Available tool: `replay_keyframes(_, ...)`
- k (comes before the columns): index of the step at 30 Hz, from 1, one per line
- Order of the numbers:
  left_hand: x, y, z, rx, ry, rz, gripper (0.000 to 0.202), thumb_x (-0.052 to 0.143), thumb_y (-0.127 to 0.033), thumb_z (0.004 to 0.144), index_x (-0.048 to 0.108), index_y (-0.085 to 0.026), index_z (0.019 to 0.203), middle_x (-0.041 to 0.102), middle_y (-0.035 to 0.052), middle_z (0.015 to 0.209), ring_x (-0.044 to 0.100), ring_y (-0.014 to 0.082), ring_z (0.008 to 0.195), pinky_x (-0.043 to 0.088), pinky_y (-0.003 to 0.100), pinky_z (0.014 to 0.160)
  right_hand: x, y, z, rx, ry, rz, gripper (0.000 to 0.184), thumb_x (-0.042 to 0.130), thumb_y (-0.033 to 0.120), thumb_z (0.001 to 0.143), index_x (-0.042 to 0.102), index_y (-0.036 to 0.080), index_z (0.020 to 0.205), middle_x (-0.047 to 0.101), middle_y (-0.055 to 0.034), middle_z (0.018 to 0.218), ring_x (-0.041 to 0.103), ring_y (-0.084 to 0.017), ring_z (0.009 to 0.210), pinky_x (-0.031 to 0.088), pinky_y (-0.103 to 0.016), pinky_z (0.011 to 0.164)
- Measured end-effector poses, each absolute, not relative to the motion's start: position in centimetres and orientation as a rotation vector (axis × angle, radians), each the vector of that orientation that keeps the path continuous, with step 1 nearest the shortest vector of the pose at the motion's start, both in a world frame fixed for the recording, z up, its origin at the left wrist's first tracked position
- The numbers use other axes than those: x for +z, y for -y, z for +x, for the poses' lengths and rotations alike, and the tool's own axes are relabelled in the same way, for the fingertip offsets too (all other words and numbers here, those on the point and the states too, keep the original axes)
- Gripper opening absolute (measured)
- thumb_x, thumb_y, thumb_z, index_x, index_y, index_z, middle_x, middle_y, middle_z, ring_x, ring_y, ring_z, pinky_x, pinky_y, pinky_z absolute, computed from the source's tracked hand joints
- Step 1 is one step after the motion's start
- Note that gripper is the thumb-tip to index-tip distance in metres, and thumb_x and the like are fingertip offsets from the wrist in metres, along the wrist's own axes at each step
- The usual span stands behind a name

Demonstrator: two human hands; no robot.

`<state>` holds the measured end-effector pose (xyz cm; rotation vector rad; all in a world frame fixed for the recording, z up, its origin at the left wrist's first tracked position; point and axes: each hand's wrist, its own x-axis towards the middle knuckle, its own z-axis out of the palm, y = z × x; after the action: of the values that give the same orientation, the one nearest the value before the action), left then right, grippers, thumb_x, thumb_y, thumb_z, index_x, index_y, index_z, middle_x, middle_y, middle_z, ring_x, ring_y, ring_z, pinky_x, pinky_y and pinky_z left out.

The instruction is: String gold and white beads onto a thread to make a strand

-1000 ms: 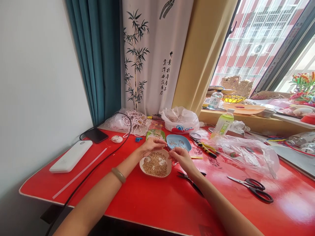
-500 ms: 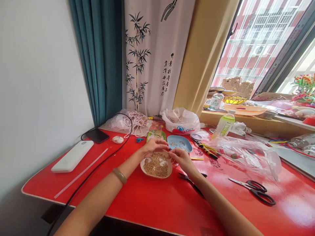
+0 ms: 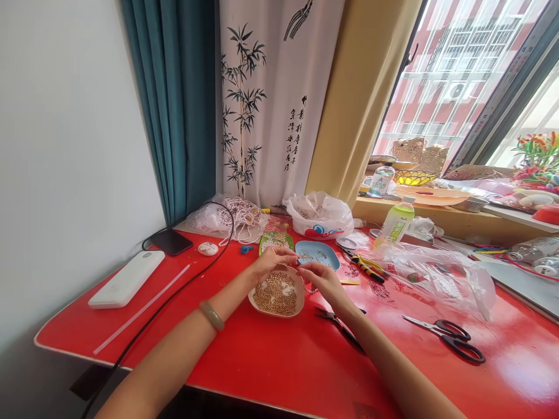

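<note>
Above the far rim of a pale dish (image 3: pixel 298 308) full of gold beads (image 3: pixel 273 293), my two hands meet fingertip to fingertip. My left hand (image 3: pixel 275 261), with a bangle on its wrist, is closed in a pinch. My right hand (image 3: pixel 321 278) pinches from the other side, and a short string of pink beads (image 3: pixel 311 289) shows beneath it. What lies between the fingertips is too small to make out. Just behind the hands are a blue dish (image 3: pixel 334 256) and a green dish (image 3: pixel 286 238), both holding small beads.
Black-handled pliers (image 3: pixel 338 326) lie by my right forearm, with scissors (image 3: pixel 449 337) farther right. Yellow-black pliers (image 3: pixel 367 267), a plastic bag (image 3: pixel 441 279) and a bottle (image 3: pixel 396 221) stand behind. A black cable (image 3: pixel 174 299) crosses the left side near a white power bank (image 3: pixel 126 279).
Both hands stay over the dish, their fingertips still together. The whole view has shifted slightly; nothing on the table has visibly moved.
</note>
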<state>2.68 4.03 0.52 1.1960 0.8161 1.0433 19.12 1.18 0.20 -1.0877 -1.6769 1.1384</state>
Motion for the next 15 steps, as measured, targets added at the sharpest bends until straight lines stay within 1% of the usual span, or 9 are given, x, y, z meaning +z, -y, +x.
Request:
replay_keyframes(4, 0.4, -4.1, 2.7, 1.071, -0.839, 1.172, 0.029, 0.072, -0.033, 0.050, 0.067, -0.014, 0.071, 0.061, 0.0031, 0.063, 0.052, 0.0092, 0.060, 0.038, 0.019, 0.055, 0.3, -1.2, 19.2, 1.127, 1.698, -1.084, 0.020, 0.054, 0.035, 0.068, 0.059, 0.016, 0.067, 0.058, 0.0003, 0.062, 0.047, -0.009, 0.051, 0.033, -0.020, 0.045)
replay_keyframes(8, 1.5, -4.0, 2.4, 1.241, -0.869, 1.119, 0.028, 0.069, -0.036, 0.053, 0.066, -0.015, 0.072, 0.060, 0.0019, 0.064, 0.050, 0.0073, 0.058, 0.037, 0.018, 0.053, 0.9, -1.1, 19.4, 1.130, 1.617, -1.060, 0.022, 0.055, 0.037, 0.068, 0.058, 0.016, 0.067, 0.055, 0.0013, 0.057, 0.045, -0.009, 0.050, 0.034, -0.020, 0.046)
replay_keyframes(9, 2.2, -3.8, 2.4, 1.294, -0.862, 1.106, 0.028, 0.068, -0.038, 0.055, 0.065, -0.015, 0.071, 0.060, 0.0017, 0.064, 0.051, 0.0074, 0.058, 0.037, 0.018, 0.053, 1.2, -1.1, 19.5, 1.142, 1.585, -1.044, 0.022, 0.055, 0.038, 0.067, 0.057, 0.015, 0.066, 0.055, 0.0013, 0.057, 0.045, -0.008, 0.049, 0.034, -0.020, 0.046)
replay_keyframes(11, 4.1, -2.7, 2.6, 1.324, -0.803, 1.094, 0.031, 0.061, -0.045, 0.061, 0.064, -0.014, 0.062, 0.059, 0.0026, 0.061, 0.051, 0.0087, 0.059, 0.039, 0.019, 0.054, 1.7, -1.0, 19.8, 1.174, 1.515, -1.019, 0.023, 0.056, 0.039, 0.066, 0.056, 0.015, 0.065, 0.055, 0.0011, 0.058, 0.044, -0.008, 0.048, 0.034, -0.020, 0.046)
replay_keyframes(12, 5.2, -1.8, 2.9, 1.315, -0.758, 1.110, 0.031, 0.060, -0.045, 0.062, 0.063, -0.014, 0.060, 0.058, 0.0022, 0.059, 0.051, 0.0088, 0.058, 0.039, 0.020, 0.054, 1.9, -0.9, 19.9, 1.188, 1.482, -1.014, 0.023, 0.057, 0.039, 0.066, 0.055, 0.015, 0.065, 0.055, 0.0012, 0.058, 0.044, -0.007, 0.048, 0.034, -0.020, 0.046)
replay_keyframes(15, 8.3, 2.2, 3.9, 1.173, -0.559, 1.302, 0.022, 0.065, -0.040, 0.058, 0.065, -0.019, 0.066, 0.058, 0.0009, 0.059, 0.052, 0.0104, 0.057, 0.040, 0.023, 0.056, 2.5, -0.9, 20.3, 1.196, 1.413, -1.014, 0.022, 0.058, 0.038, 0.065, 0.056, 0.015, 0.067, 0.055, 0.0013, 0.058, 0.046, -0.008, 0.049, 0.036, -0.020, 0.047)
